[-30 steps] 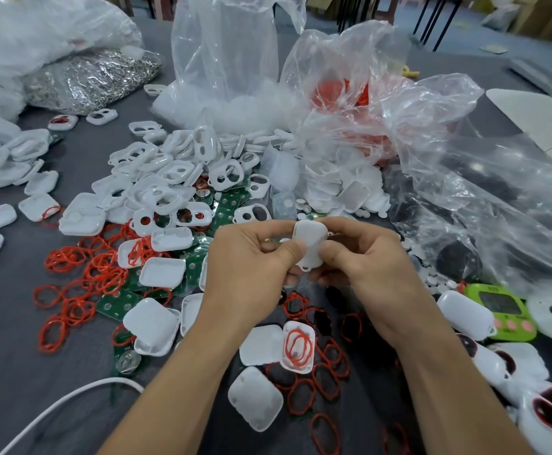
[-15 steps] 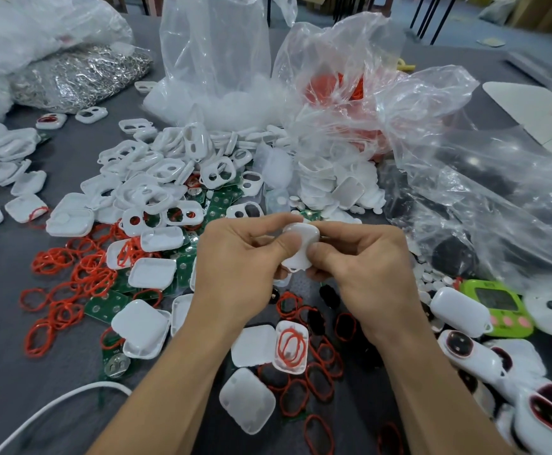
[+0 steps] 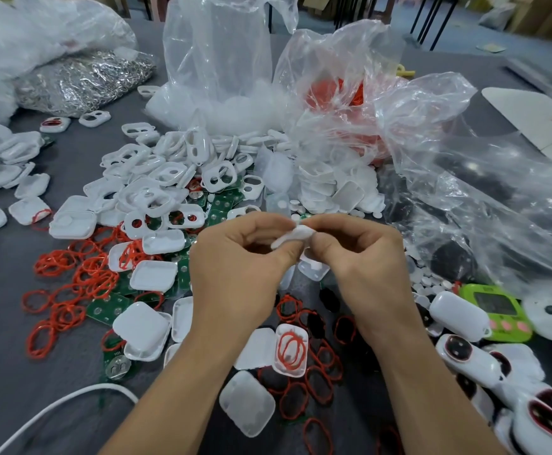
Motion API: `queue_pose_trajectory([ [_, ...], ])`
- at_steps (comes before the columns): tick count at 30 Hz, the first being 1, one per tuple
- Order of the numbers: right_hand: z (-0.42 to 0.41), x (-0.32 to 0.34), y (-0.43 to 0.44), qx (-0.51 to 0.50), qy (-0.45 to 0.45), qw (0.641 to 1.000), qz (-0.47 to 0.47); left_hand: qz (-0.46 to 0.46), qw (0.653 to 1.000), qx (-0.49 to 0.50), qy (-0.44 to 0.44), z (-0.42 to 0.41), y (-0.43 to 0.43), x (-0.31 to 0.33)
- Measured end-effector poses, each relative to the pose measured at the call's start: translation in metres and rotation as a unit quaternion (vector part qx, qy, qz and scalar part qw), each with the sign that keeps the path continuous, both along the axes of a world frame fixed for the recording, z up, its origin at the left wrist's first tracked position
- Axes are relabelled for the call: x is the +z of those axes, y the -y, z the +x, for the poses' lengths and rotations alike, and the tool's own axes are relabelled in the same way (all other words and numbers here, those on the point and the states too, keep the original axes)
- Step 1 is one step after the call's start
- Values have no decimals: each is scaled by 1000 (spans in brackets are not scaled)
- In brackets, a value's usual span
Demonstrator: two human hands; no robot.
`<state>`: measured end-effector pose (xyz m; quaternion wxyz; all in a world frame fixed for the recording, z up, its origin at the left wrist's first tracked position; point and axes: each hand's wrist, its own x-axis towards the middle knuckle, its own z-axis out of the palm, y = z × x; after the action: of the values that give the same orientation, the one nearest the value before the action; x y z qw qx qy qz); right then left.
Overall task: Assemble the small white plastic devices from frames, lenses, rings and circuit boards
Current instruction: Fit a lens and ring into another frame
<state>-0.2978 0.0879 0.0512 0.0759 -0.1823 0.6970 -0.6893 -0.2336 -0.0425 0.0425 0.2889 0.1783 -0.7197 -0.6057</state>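
Note:
My left hand and my right hand meet above the middle of the table and together pinch one small white plastic device, tilted nearly edge-on, between thumbs and fingers. Its underside is hidden by my fingers. Behind my hands lies a heap of white frames with two holes each. Green circuit boards show under the heap. Red rings are scattered at the left and below my hands. White back shells lie around, one holding red rings.
Clear plastic bags of parts stand at the back and right, and a bag of metal pieces at the back left. Finished devices and a green timer lie at the right. A white cable crosses the near left.
Both hands have turned the white device from facing me flat to nearly edge-on, keeping hold of it. The view has shifted slightly.

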Motion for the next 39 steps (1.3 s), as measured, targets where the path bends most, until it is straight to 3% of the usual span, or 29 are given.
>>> queue_pose_trajectory([
  [4,1,-2,1,14,-54,998,35,-68,997,6,23,2,1,3],
  [12,1,0,-3,35,34,995,-83,49,996,-69,-25,-2,3,5],
  [16,1,2,-3,28,33,996,-82,94,992,-77,-32,-1,3,5],
  [22,1,0,-5,16,26,997,-76,76,993,-89,-25,3,3,6],
  [30,-1,6,-2,34,117,990,-75,111,992,-35,-53,-2,-4,3],
  [35,4,6,3,63,244,961,-115,-40,996,41,-62,1,-11,2],
  [37,5,6,3,65,229,963,-130,-76,995,30,-50,1,-13,3],
  [39,3,5,2,42,186,974,-122,-49,997,-20,-48,1,-11,4],
])
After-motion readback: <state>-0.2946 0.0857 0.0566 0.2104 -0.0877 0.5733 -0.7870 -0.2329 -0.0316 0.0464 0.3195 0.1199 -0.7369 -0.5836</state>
